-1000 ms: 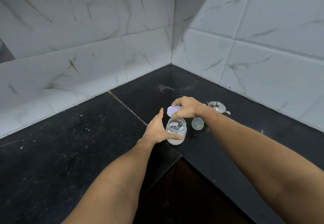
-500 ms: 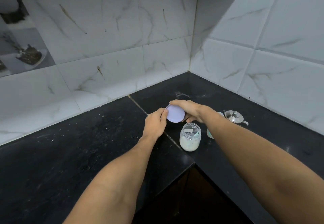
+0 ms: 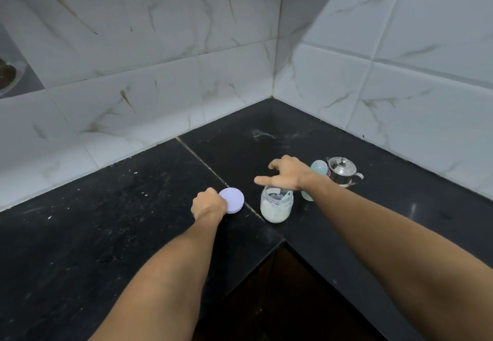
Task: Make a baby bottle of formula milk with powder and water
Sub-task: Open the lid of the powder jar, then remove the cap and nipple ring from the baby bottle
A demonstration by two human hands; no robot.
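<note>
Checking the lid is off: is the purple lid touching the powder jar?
Apart. The head view shows a strip of bare black counter between the lid, gripped at its edge by the left hand, and the open jar.

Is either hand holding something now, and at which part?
The left hand grips the round lid by its left edge. The right hand, fingers spread above the jar, holds nothing.

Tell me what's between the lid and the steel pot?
Going from the lid: the open powder jar, then the baby bottle; head view.
</note>
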